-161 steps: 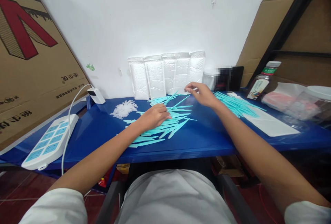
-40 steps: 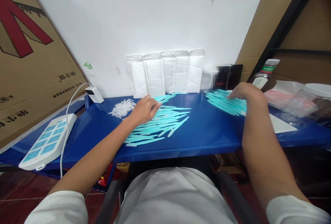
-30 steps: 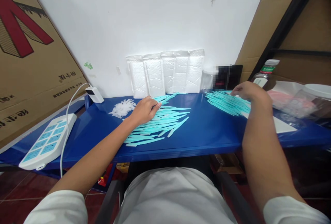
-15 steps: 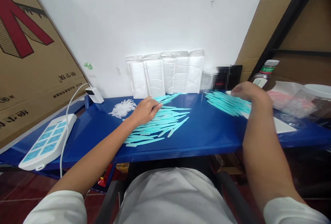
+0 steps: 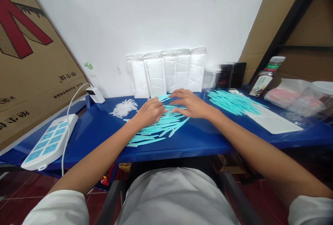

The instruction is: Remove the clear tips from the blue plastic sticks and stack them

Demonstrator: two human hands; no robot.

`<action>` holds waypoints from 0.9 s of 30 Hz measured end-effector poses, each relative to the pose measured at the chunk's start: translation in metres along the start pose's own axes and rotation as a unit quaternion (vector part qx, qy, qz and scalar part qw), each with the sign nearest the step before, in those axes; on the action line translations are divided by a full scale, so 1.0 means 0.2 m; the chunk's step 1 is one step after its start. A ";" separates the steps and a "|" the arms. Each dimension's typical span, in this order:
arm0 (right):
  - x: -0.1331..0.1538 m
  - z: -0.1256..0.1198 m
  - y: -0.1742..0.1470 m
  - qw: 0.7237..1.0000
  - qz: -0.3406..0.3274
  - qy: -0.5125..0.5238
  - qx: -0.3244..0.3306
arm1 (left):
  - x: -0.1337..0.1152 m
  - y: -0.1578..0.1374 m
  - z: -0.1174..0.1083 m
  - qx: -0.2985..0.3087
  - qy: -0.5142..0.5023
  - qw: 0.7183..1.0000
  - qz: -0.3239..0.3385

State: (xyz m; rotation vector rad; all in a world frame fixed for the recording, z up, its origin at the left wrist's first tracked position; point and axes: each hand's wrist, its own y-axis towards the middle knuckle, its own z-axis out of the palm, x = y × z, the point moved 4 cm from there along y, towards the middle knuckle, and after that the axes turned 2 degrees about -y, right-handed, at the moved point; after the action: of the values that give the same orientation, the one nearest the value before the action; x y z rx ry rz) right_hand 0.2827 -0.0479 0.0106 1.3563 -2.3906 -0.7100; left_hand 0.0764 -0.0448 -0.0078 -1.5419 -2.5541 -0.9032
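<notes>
Slim turquoise sticks (image 5: 166,124), shaped like eyebrow razors, lie spread in a loose pile in front of me. My left hand (image 5: 151,111) rests over this pile with its fingers curled together; what they grip is hidden. Close beside it, my right hand (image 5: 191,103) reaches over the pile's right side, fingers apart and nothing visible in them. Left of the left hand lies a heap of small whitish translucent pieces (image 5: 124,108). A second turquoise pile (image 5: 231,102) sits at the right, partly over a white sheet (image 5: 275,119).
White padded mailers (image 5: 169,72) lean on the wall behind the pile. A power strip (image 5: 49,143) with a cable and a small white device (image 5: 95,95) are left. A bottle (image 5: 266,77), a pink bag (image 5: 281,96) and a clear jar (image 5: 318,96) stand right on the blue table (image 5: 205,140).
My right hand has moved left from the far right pile to the near pile beside my left hand, its fingers now spread. My left hand has stayed almost in place.
</notes>
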 end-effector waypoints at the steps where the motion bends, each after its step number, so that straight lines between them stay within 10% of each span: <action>1: 0.01 0.01 0.00 1.000 -0.009 -0.005 0.006 | 0.00 0.00 0.00 0.001 -0.002 1.000 0.001; 19: 0.01 0.05 0.04 0.989 -0.027 -0.139 0.048 | 0.02 0.01 -0.01 -0.010 0.022 1.000 -0.003; 27: -0.36 -0.24 -0.18 0.961 0.227 -0.144 0.062 | 0.25 -0.08 -0.13 -0.034 0.022 0.987 -0.154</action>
State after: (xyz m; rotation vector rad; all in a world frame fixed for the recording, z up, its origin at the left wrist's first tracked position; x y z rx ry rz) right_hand 0.3680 -0.0152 0.0302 0.7259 -2.8735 -0.6679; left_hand 0.0306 -0.0230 0.0210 -1.1427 -2.8041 -1.0461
